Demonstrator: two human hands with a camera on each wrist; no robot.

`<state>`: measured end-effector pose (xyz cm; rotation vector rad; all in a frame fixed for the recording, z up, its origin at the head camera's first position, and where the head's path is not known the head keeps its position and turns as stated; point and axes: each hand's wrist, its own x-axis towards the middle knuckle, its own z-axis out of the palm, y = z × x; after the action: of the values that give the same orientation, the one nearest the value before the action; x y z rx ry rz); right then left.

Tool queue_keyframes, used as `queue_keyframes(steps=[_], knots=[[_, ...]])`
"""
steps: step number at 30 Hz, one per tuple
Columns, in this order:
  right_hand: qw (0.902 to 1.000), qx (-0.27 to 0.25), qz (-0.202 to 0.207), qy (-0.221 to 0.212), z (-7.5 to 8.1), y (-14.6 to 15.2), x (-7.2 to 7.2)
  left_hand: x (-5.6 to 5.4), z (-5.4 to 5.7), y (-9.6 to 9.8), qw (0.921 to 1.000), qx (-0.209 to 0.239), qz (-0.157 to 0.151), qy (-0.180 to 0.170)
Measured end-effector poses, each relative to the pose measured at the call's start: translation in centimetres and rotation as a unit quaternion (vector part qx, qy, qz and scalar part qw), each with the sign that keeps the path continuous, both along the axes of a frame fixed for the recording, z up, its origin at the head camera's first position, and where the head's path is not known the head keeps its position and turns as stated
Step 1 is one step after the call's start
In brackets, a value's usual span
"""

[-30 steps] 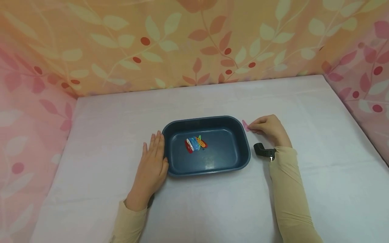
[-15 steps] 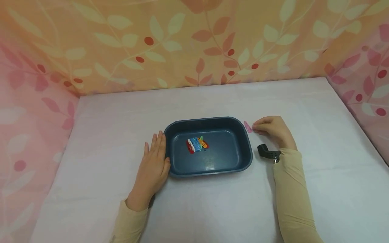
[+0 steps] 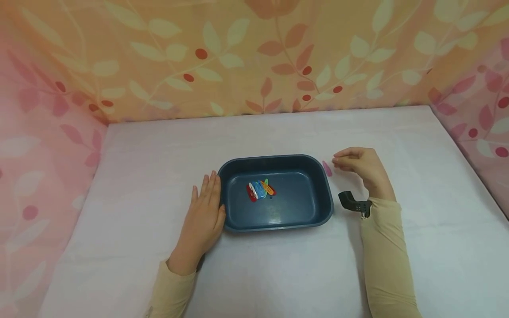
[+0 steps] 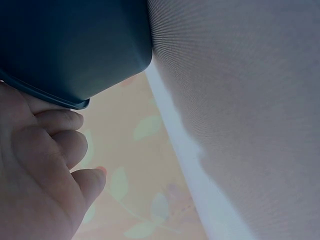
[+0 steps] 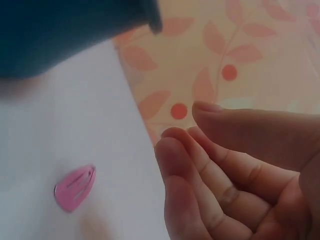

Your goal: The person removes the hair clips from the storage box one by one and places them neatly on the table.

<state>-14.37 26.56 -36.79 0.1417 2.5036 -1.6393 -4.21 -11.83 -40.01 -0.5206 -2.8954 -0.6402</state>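
Observation:
A pink snap hair clip (image 3: pixel 327 168) lies on the white cloth just right of the dark blue plastic basin (image 3: pixel 294 223). My right hand (image 3: pixel 363 168) hovers beside the clip, apart from it, thumb and fingers bent loosely with nothing between them; the right wrist view shows the clip (image 5: pixel 75 187) lying below the fingertips. With fingers straight, my left hand (image 3: pixel 202 221) rests against the basin's left side. In the left wrist view its fingers (image 4: pixel 70 145) touch the basin's rim (image 4: pixel 50 100). Inside the basin sits a small cluster of hair clips (image 3: pixel 260 190) in red, white, blue, green and orange.
White cloth (image 3: pixel 278 274) covers the table. A patterned orange curtain (image 3: pixel 238 57) stands along the back edge, with pink patterned cloth at both sides. A black wrist camera mount (image 3: pixel 354 204) juts from the right sleeve, close to the basin's right side.
My right hand has let go of the pink hair clip and drawn a little right and up, its fingers spreading slightly. The clip stays on the cloth. My left hand keeps its place against the basin.

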Motion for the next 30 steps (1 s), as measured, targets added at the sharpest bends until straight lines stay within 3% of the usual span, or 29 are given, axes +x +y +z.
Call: queue_keyframes(steps=[11, 18, 30], knots=[[0.9981, -0.024, 0.04, 0.041, 2.2, -2.1, 0.9, 0.0, -0.1, 0.1, 1.0, 0.001, 0.0, 0.005], [0.9966, -0.016, 0.069, 0.043, 3.4, -4.0, 1.2, 0.0, 0.0, 0.0, 1.0, 0.002, 0.003, 0.004], [0.9881, 0.01, 0.153, 0.009, 2.9, -6.9, 1.3, 0.0, 0.1, 0.1, 1.0, 0.003, 0.003, 0.004]])
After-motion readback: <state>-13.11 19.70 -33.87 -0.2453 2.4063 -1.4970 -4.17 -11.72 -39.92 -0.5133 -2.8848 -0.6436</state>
